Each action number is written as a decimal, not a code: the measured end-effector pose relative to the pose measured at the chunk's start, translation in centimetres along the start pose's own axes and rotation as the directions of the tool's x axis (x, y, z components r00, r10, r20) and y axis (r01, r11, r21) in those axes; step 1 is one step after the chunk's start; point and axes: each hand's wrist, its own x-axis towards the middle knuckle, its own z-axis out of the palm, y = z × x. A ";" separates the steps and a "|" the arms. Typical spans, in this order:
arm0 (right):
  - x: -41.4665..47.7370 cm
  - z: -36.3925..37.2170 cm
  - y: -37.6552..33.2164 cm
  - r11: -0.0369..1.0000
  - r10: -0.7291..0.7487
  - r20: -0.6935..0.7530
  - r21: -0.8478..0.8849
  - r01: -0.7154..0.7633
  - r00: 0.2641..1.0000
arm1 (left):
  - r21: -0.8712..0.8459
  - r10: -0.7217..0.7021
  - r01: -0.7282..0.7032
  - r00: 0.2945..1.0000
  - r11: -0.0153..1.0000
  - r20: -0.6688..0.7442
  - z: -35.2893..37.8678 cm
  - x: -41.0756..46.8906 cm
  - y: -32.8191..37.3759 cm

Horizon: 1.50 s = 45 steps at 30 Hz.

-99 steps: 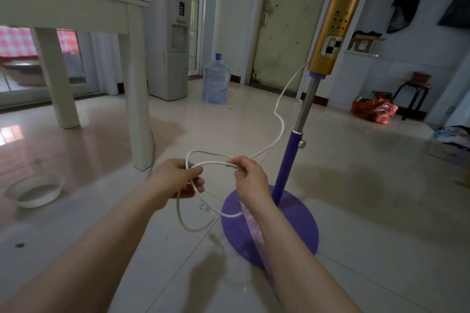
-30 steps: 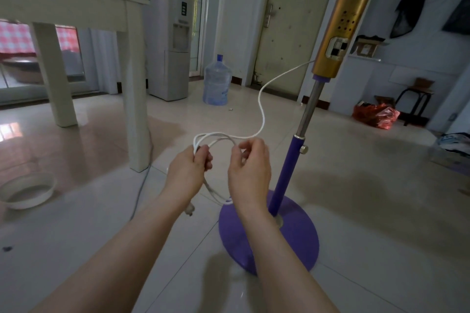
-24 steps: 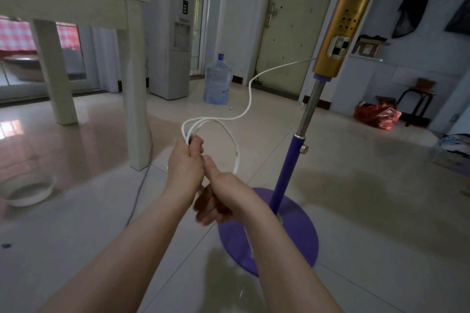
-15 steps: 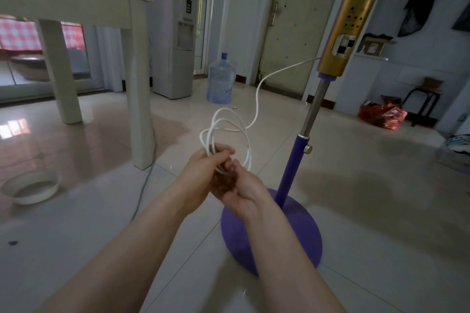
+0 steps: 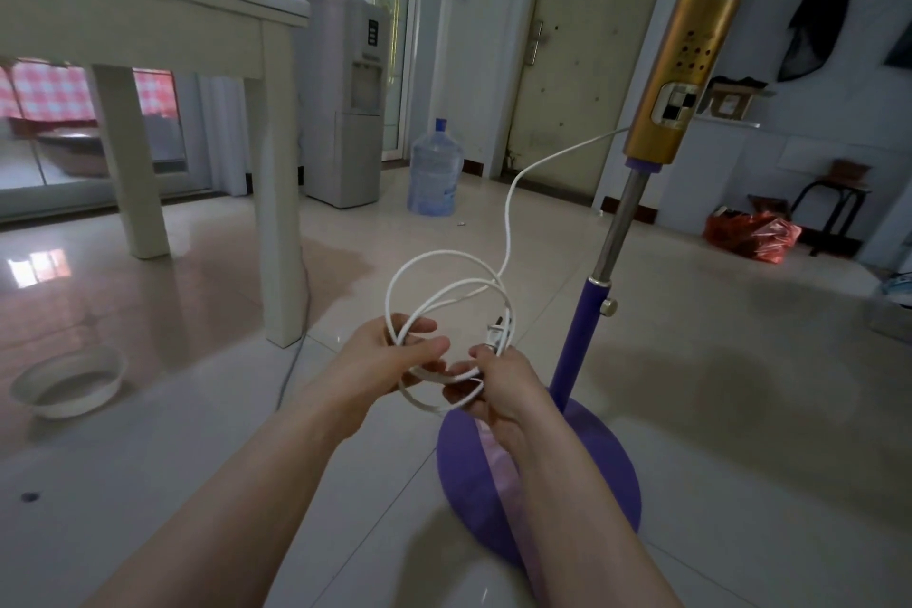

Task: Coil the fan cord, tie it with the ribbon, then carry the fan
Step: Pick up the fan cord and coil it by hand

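Observation:
The white fan cord (image 5: 446,281) is gathered into a few loose loops between both hands. My left hand (image 5: 385,360) grips the loops at their left side. My right hand (image 5: 498,385) pinches the loops on the right, near the plug (image 5: 496,333) that stands up beside the fingers. The free length of cord climbs to the gold control housing (image 5: 683,74) of the standing fan. The fan's purple pole (image 5: 580,341) rises from a round purple base (image 5: 612,479) just right of my hands. A pale pink ribbon (image 5: 496,457) hangs below my right wrist over the base.
A white table (image 5: 148,20) stands at the left, its near leg (image 5: 281,193) close to my left hand. A white bowl (image 5: 69,380) sits on the floor at far left. A water bottle (image 5: 434,170) and dispenser (image 5: 348,99) stand behind. A red bag (image 5: 750,235) and stool (image 5: 829,198) are at the right.
The cord went from one long loop to several smaller loops held up between both hands, and the plug end came up off the floor into the coil.

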 end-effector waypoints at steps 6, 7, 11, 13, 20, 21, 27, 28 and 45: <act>0.2 -2.0 -1.0 0.970 -0.133 0.060 -0.195 0.142 0.989 | -0.023 -0.049 0.050 0.997 0.998 0.059 -0.8 0.2 0.0; 0.3 -2.4 -1.4 0.952 -0.168 0.076 -0.248 0.182 0.983 | -0.078 -0.085 0.094 0.990 0.993 0.110 -0.8 0.2 0.4; 0.3 -3.6 -3.3 0.846 -0.233 0.215 -0.436 0.307 0.948 | -0.184 -0.183 0.243 0.939 0.952 0.291 -0.4 0.7 2.6; 0.4 -4.2 -5.1 0.778 -0.237 0.301 -0.510 0.366 0.924 | -0.245 -0.220 0.325 0.900 0.913 0.376 -0.2 1.7 4.2; 1.7 -6.8 -12.1 0.313 -0.188 0.499 -0.786 0.533 0.846 | -0.050 -0.273 0.314 0.885 0.948 0.376 5.4 4.2 8.7; 1.9 -6.8 -12.4 0.263 -0.207 0.501 -0.799 0.541 0.840 | -0.042 -0.271 0.301 0.904 0.953 0.330 6.1 4.3 8.8; 4.2 -6.6 -12.3 0.050 -0.470 0.431 -0.858 0.511 0.770 | -0.061 -0.053 0.050 0.997 0.997 -0.051 9.7 5.5 8.7; 4.5 -6.2 -12.3 0.135 -0.450 0.410 -0.847 0.514 0.794 | -0.069 0.004 -0.011 0.995 0.998 -0.102 9.8 5.9 8.2; 9.1 1.3 -10.6 0.983 0.056 0.036 0.175 -0.062 0.998 | 0.628 0.681 -0.519 0.732 0.580 -0.024 5.8 12.7 -1.4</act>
